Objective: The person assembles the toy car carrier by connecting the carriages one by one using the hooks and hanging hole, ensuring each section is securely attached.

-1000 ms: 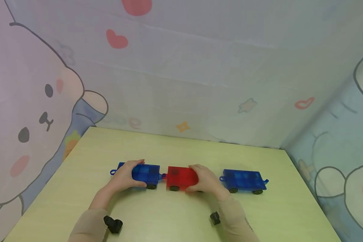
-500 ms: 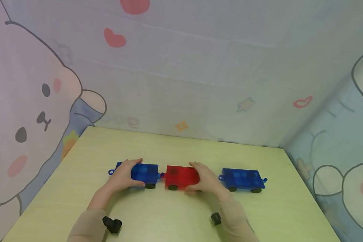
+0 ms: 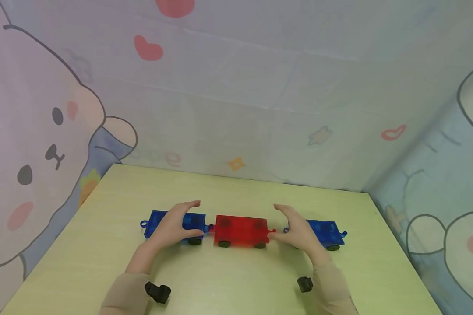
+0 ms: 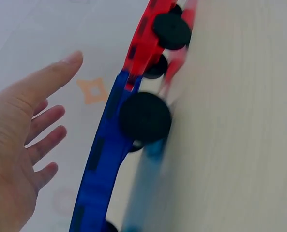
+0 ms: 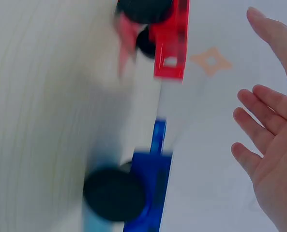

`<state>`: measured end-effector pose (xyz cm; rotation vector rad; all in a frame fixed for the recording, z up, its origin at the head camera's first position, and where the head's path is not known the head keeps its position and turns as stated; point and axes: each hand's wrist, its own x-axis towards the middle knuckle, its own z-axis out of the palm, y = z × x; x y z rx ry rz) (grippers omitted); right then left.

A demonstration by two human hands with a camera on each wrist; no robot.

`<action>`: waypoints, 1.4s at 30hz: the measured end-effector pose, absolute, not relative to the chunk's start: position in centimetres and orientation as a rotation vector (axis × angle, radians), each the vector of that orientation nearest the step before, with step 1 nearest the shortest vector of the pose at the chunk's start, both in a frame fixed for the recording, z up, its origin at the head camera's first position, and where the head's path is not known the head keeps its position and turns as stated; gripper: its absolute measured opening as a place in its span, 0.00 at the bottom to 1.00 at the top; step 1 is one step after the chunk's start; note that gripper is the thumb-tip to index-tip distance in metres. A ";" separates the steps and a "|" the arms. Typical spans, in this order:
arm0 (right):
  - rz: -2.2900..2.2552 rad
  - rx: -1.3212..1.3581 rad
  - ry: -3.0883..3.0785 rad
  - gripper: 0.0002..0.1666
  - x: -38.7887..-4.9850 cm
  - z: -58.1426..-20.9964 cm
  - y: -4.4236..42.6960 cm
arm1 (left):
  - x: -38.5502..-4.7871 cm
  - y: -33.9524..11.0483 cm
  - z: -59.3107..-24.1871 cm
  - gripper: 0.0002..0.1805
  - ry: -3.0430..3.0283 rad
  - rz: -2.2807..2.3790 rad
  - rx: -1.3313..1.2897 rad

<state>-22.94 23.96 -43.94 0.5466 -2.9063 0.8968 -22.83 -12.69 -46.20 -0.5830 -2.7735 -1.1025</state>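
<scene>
A see-through blue toy train car (image 3: 194, 221) stands at the left, its hook meeting the coupling of a red train car (image 3: 240, 229). Above the left blue car my left hand (image 3: 172, 225) is spread; the left wrist view shows its fingers (image 4: 46, 121) relaxed and apart from the car. My right hand (image 3: 298, 232) hovers over the gap between the red car and a second blue train car (image 3: 326, 232), holding nothing. It partly covers that car's left end. In the right wrist view, a gap separates the red car (image 5: 172, 46) from the blue car's loop (image 5: 158, 135).
All the cars stand in a row on a pale yellow table (image 3: 228, 280). Behind the table hangs a printed cloth (image 3: 236, 109) with cartoon animals and hearts. A small black camera sits on each wrist (image 3: 157, 292).
My right hand has let go of the red car and moved right, towards the right blue car. My left hand has loosened from the left blue car and shifted slightly right.
</scene>
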 end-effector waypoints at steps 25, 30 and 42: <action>0.769 0.425 -3.038 0.61 -23.4 -46.3 35.4 | -23.2 -4.8 -47.4 0.52 -2.831 -1.042 -0.615; 0.764 0.444 -3.065 0.62 -23.4 -46.1 36.4 | -23.3 -3.1 -47.3 0.51 -2.845 -1.040 -0.667; 0.788 0.592 -3.017 0.60 -24.0 -46.9 37.3 | -23.3 -0.2 -47.5 0.51 -2.936 -1.004 -0.717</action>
